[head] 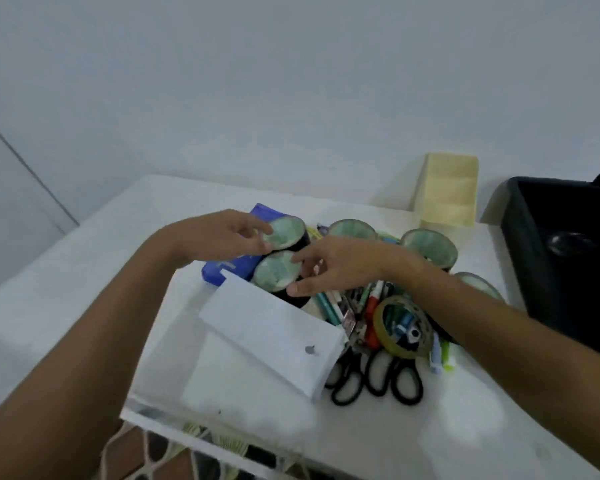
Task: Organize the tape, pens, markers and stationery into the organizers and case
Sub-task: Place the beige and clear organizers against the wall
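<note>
The white worktop [84,292] is carrying everything, with its near edge lying at the bottom of the head view and its far edge meeting the wall. A large dark bin [565,258] is sitting at the right edge, its open top facing up, presumably ready to take bulky items. A white box organizer [274,330] is lying tilted near the middle of the near edge, its open mouth turned toward the pile so things can be slipped in. A cream divided organizer [447,192] is standing at the far edge, apart from the clutter. A blue case [229,268] is lying behind the white organizer, partly covered by the hands. Four dark tape rolls are in view; a first tape roll [284,233] and a second tape roll [279,275] are sitting touching each other just beyond the white organizer's mouth. The left hand [222,233] is pinching the rim of the first roll, and the right hand [329,265], fingers spread and loosely curved, is touching the second, probably to seat or steady the pair side by side. A clear-yellow tape ring [404,329] is resting on the heap of pens and markers [347,306], and two pairs of black scissors [374,375] are lying toward the near edge, all not yet sorted.
</note>
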The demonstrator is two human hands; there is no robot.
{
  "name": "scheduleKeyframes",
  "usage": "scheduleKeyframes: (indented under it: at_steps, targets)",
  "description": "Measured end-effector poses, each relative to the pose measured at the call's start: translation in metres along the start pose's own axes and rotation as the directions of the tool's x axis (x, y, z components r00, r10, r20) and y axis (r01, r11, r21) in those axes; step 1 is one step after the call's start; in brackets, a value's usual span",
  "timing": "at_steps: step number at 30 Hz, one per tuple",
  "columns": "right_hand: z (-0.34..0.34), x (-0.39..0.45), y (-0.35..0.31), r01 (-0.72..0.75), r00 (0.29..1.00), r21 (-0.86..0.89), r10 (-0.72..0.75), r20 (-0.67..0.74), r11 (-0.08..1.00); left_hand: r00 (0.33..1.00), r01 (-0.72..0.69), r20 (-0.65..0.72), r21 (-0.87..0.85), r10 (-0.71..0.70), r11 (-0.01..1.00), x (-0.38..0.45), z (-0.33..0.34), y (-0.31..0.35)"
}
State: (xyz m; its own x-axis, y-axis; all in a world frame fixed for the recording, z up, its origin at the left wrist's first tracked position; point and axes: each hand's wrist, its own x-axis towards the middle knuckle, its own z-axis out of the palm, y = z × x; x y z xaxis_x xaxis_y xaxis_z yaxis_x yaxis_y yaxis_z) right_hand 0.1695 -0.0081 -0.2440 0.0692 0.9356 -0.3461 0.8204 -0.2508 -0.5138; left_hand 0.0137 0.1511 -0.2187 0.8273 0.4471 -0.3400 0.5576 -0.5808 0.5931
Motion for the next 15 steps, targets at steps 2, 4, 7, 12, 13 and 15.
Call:
scheduleKeyframes:
  at_steps: [2, 4, 7, 12, 13, 15]
  targets:
    - [0.016, 0.005, -0.010, -0.015, 0.999, -0.032, 0.017, 0.047, 0.999, 0.991, 0.095, -0.081, -0.098, -0.103, 0.991, -0.023, 0.002, -0.032]
    - [0.026, 0.008, -0.022, -0.048, 0.998, -0.072, 0.051, 0.040, 0.996, 0.966, 0.178, -0.153, -0.185, -0.207, 0.967, -0.041, 0.010, -0.056]
    - [0.038, 0.010, -0.039, -0.090, 0.995, -0.122, 0.094, 0.026, 0.988, 0.949, 0.269, -0.095, -0.252, -0.300, 0.930, -0.057, 0.031, -0.074]
    - [0.052, 0.010, -0.064, -0.075, 0.997, -0.180, 0.080, 0.019, 0.981, 0.952, 0.287, 0.016, -0.389, -0.305, 0.875, -0.062, 0.053, -0.073]
    - [0.052, 0.010, -0.066, -0.095, 0.995, -0.194, 0.097, -0.002, 0.976, 0.952, 0.279, -0.006, -0.399, -0.306, 0.873, -0.061, 0.051, -0.072]
    - [0.049, 0.010, -0.069, -0.127, 0.992, -0.194, 0.124, -0.032, 0.973, 0.948, 0.270, -0.052, -0.394, -0.314, 0.879, -0.061, 0.043, -0.068]
